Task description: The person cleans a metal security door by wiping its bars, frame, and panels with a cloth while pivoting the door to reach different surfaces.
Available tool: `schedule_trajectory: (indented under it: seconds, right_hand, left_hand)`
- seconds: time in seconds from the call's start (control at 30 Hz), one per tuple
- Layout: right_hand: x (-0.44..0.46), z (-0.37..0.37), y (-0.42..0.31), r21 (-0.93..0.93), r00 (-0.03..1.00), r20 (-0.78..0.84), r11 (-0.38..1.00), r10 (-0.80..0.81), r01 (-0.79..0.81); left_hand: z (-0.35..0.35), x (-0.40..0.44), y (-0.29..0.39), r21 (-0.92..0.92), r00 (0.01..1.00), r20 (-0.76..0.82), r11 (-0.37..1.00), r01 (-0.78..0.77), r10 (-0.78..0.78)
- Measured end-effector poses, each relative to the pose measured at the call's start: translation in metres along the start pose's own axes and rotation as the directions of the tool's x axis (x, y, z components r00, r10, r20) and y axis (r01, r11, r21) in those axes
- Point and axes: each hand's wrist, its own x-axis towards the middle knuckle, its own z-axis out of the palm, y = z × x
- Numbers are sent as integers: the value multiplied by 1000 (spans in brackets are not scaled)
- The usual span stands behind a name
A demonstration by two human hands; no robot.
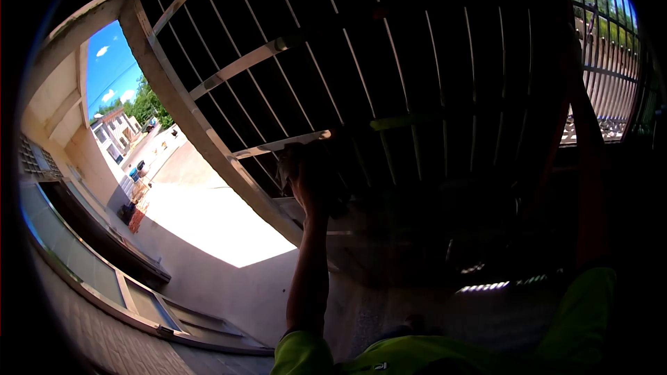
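Holding a greyish, crumpled cloth (285,166), left hand (306,168) near a dark, barred metal grille (346,35) rising toward twelve o'clock; right hand hidden in shadow, state indiscernible.

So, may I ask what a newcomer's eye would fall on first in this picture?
Probably the glaring sunlit ground at the left, with a wedge of blue sky above it. Next comes the dark barred grille across the upper middle. Below the middle, the bare left arm rises from a bright green sleeve, its hand near the grille's lower left part.
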Motion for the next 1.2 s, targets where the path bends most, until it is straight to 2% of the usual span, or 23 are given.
schedule_trajectory:
  seconds: [0.1,0.17,0.2,0.27,0.37,0.4,0.47,0.5,0.57,0.63,0.7,0.77,0.8,0.87,0.9,0.97,1.0,1.03,1.07,1.1,1.13,1.17,1.2]
  right_hand:
    - [-3,-3,9,88,996,-52,993,-71,76]
    - [7,-11,18,-117,997,34,991,65,-61]
    - [13,-10,28,-128,997,45,990,57,-51]
    - [17,-4,58,-337,928,-35,878,-372,340]
    - [12,-6,44,-212,973,-22,952,-230,220]
    - [12,-7,34,-216,971,-19,950,-237,227]
    - [9,-10,16,-310,1000,10,951,-12,14]
    - [7,-11,7,-316,1000,16,948,-14,18]
    - [7,-12,-3,-311,989,40,943,142,-122]
    - [18,-17,46,-252,989,52,960,135,-118]
    - [19,-21,57,-205,989,54,971,134,-121]
    - [5,-12,38,62,999,-9,997,-50,51]
    - [2,-14,33,50,999,-3,998,-46,46]
    - [6,-15,29,-48,997,35,997,69,-67]
    - [8,-15,27,-50,998,31,997,62,-60]
    - [7,-16,27,-92,995,5,991,100,-99]
    - [8,-17,33,-94,995,12,991,100,-98]
    - [16,-22,57,-148,987,18,976,-161,162]
    - [23,-24,78,-188,911,35,893,-410,409]
    - [24,-27,88,-150,912,48,900,-406,409]
    - [34,-38,128,-11,979,107,985,-171,173]
    - [42,-47,158,27,985,142,995,-101,98]
    - [48,-60,190,66,978,171,991,-123,114]
  left_hand:
    - [10,-22,-3,111,998,-2,992,62,-62]
    - [16,-55,-13,166,985,60,975,148,-160]
    - [18,-72,-20,156,983,62,974,162,-174]
    - [14,-97,-31,287,994,109,958,-4,-29]
    - [-5,-104,-20,162,976,185,983,86,-116]
    - [-1,-108,-22,155,976,183,984,91,-119]
    - [8,-115,-28,-97,972,233,995,-15,38]
    - [7,-110,-17,-102,971,235,995,-8,32]
    - [4,-98,10,54,880,473,998,15,-39]
    - [9,-89,22,101,880,473,995,-10,-39]
    - [12,-75,30,137,876,482,990,-44,-27]
    - [7,-68,31,5,848,524,995,-100,82]
    - [8,-72,30,-3,842,533,996,-95,82]
    - [13,-82,26,-114,881,473,990,77,-14]
    - [20,-91,18,-120,884,468,990,75,-10]
    - [31,-120,2,-16,882,459,994,-109,104]
    - [32,-134,1,-16,883,460,995,-103,98]
    - [32,-143,4,-142,887,448,988,-53,112]
    - [31,-147,6,-259,893,433,966,-5,121]
    - [24,-134,18,-358,915,353,932,-59,193]
    - [22,-121,19,-336,919,348,940,-61,184]
    - [21,-107,19,-246,925,352,968,-56,143]
    - [22,-94,20,-155,931,352,987,-49,102]
